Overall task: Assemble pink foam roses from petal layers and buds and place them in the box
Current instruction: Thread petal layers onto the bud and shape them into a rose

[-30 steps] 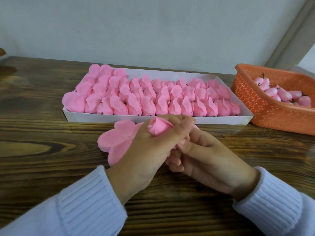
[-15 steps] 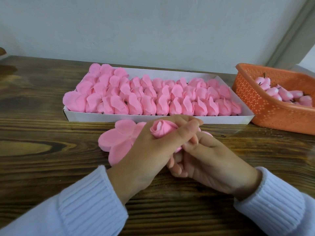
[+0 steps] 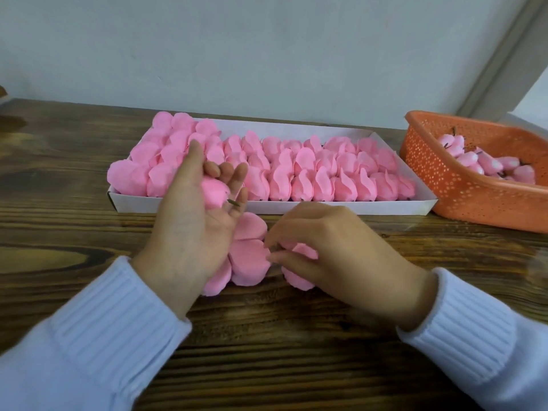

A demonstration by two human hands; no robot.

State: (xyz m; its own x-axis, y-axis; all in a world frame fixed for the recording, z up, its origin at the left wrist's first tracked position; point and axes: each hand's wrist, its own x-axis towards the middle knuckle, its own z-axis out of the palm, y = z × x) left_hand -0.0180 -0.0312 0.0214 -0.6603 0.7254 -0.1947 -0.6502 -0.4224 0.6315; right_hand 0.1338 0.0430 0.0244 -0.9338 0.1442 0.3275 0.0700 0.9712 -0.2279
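Note:
My left hand is raised at the front left of the white box and cups an assembled pink foam rose; its thin stem sticks out between the fingers. The box is packed with rows of pink roses. Flat pink petal layers lie on the table just below that hand. My right hand rests low over another petal layer, its fingertips pinching the layer's edge. Most of that layer is hidden under the hand.
An orange perforated basket at the right holds several pink buds with short stems. The dark wooden table runs back to a pale wall behind the box.
My left hand has carried the rose up and away toward the box's front left. My right hand has let go of the rose and dropped onto the petal layers on the table.

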